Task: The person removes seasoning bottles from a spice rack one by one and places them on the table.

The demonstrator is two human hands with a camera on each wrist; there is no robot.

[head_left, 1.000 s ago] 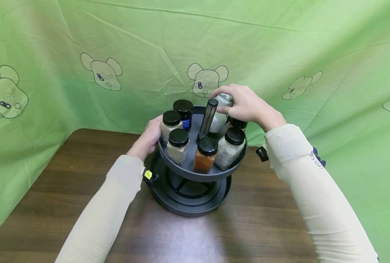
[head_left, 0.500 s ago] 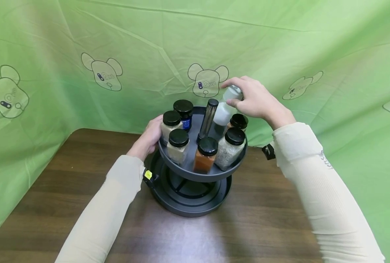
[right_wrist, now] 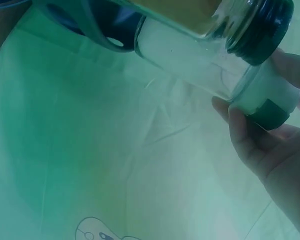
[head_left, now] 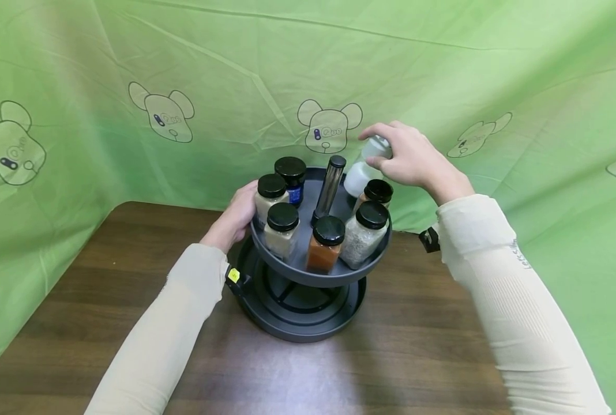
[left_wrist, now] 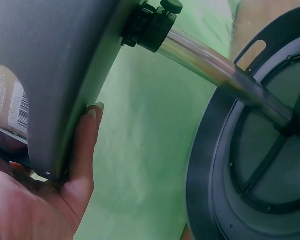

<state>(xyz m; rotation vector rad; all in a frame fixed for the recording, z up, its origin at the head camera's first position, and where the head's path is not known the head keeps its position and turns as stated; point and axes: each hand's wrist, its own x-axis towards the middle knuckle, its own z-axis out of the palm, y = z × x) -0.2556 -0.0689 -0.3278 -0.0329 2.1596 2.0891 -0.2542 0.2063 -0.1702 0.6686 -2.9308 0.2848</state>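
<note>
A grey two-tier turntable rack stands on the table, its upper tray point(head_left: 320, 280) loaded with several black-lidded jars. My left hand point(head_left: 235, 214) holds the upper tray at its left side; in the left wrist view, thumb and fingers point(left_wrist: 85, 145) grip the tray wall. At the back right of the tray, my right hand point(head_left: 412, 155) pinches a clear jar point(head_left: 359, 176) of white contents by its pale lid point(right_wrist: 277, 87). That jar leans, top to the right; whether its base touches the tray, I cannot tell. A brown-filled jar point(head_left: 378, 192) stands close beside it.
A metal post point(head_left: 329, 187) with a black cap rises from the tray's middle. Below, the lower tray point(head_left: 300, 332) sits on the wooden table point(head_left: 417, 346). A green cloth point(head_left: 225, 69) with printed bear heads hangs behind.
My right hand has moved rightward with the white jar, away from the post, uncovering the brown-filled jar's lid. My left hand has stayed on the tray.
</note>
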